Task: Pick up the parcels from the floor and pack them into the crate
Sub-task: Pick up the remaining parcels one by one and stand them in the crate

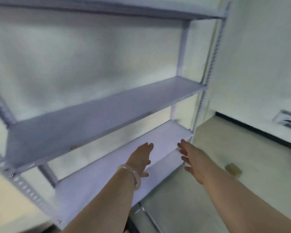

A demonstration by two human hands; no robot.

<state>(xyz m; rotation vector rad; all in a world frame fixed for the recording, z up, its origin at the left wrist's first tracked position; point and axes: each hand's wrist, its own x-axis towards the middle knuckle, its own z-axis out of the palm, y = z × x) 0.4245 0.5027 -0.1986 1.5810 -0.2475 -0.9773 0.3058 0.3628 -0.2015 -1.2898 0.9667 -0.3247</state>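
Left hand and right hand stretch toward the shelf at lower centre, fingers straight and empty; no parcel held, no crate in sight

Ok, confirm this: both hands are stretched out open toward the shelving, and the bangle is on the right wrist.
Not quite: the head view shows the bangle on the left wrist. The left hand and right hand are indeed stretched out open toward the shelving.
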